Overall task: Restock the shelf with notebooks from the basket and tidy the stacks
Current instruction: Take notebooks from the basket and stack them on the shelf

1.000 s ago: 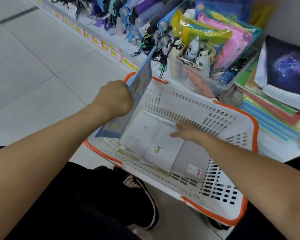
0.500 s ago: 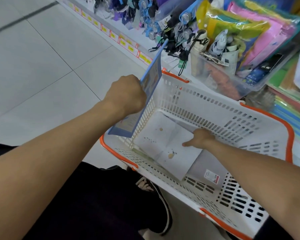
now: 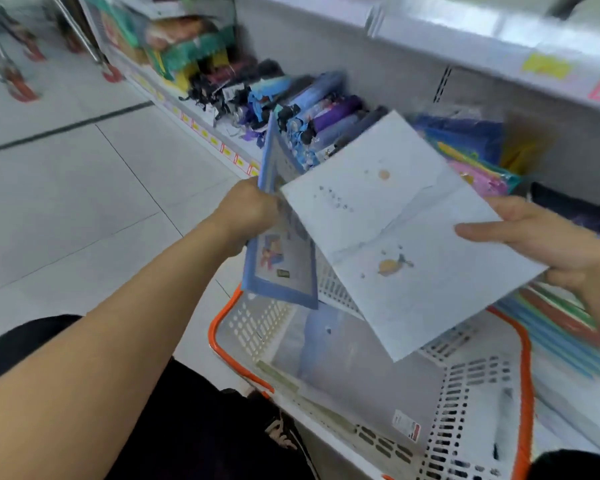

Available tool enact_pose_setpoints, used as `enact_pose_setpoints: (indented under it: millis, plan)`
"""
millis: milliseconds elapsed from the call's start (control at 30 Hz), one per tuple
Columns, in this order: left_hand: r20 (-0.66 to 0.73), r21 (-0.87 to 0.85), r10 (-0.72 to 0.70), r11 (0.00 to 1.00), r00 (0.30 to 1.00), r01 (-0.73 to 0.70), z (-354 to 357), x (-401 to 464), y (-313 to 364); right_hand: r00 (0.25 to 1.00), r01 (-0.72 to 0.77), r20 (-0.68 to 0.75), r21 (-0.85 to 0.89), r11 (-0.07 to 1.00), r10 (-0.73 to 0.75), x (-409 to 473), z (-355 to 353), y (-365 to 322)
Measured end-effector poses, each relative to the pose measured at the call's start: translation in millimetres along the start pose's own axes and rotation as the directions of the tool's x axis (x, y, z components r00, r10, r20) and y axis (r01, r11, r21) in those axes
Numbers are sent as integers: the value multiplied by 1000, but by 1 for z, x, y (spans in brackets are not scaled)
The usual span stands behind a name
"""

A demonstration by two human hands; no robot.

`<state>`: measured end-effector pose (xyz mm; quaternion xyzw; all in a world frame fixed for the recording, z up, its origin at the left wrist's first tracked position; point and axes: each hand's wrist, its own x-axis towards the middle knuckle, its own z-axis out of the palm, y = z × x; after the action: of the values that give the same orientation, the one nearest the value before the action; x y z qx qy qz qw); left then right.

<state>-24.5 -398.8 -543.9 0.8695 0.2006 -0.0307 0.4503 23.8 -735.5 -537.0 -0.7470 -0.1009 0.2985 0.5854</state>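
Two hands busy: my left hand (image 3: 248,211) is curled tight around a blue-bordered notebook (image 3: 279,244), my right hand (image 3: 541,237) pinches white notebooks (image 3: 395,230) by their edge, thumb on top, both above the orange-rimmed basket (image 3: 525,375), where a grey notebook (image 3: 354,368) lies, beside shelved umbrellas (image 3: 319,112)

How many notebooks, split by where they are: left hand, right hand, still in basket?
Left hand: 1, blue-bordered notebook
Right hand: 2, white notebooks, overlapped
In basket: 1 visible, grey notebook
Total: 4
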Motion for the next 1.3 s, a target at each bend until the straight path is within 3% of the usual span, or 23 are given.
enact_pose_setpoints:
  millis: [67,133,200,300,433,567,633,700,733,800,867,1000,1133,1300]
  plan:
    - [46,-421,19,907,999,2,-10,-17,26,998,45,-49,120,992,-39,-8,-1,-21]
    - [85,-686,90,728,992,-7,-13,-31,56,988,87,-137,151,985,-67,-12,7,-41]
    - [94,-771,141,637,986,-18,-11,-37,86,973,131,-207,131,983,-102,-18,12,-61]
    - [98,-817,228,574,969,-53,-4,-41,133,957,221,-247,286,932,-151,-38,6,-86]
    - [133,-835,365,542,921,-94,9,-33,207,852,453,-424,301,839,-307,-69,-22,-110]
    - [338,-800,556,595,759,-80,19,-18,302,584,690,-664,103,716,-467,-96,-63,-144]
    - [348,-774,578,621,738,-121,35,-13,338,430,722,-783,0,692,-449,-99,-87,-156]
    - [287,-728,582,648,761,-222,62,0,359,348,679,-862,-40,733,-369,-92,-114,-163]
    - [262,-705,578,662,773,-255,76,8,366,356,643,-881,-10,766,-310,-87,-127,-166]
    - [234,-700,541,671,808,-246,102,26,375,447,585,-874,125,801,-190,-77,-152,-167]
    - [200,-676,512,689,836,-261,121,38,382,527,573,-833,200,795,-170,-72,-167,-165]
    - [150,-662,511,688,847,-298,149,61,386,576,442,-779,43,896,-247,-65,-189,-147]
    - [130,-474,626,720,769,-506,155,68,385,509,258,-830,-106,960,-228,-49,-203,-136]
    - [116,-381,689,696,715,-609,148,91,374,349,225,-896,-206,952,-276,-38,-203,-129]
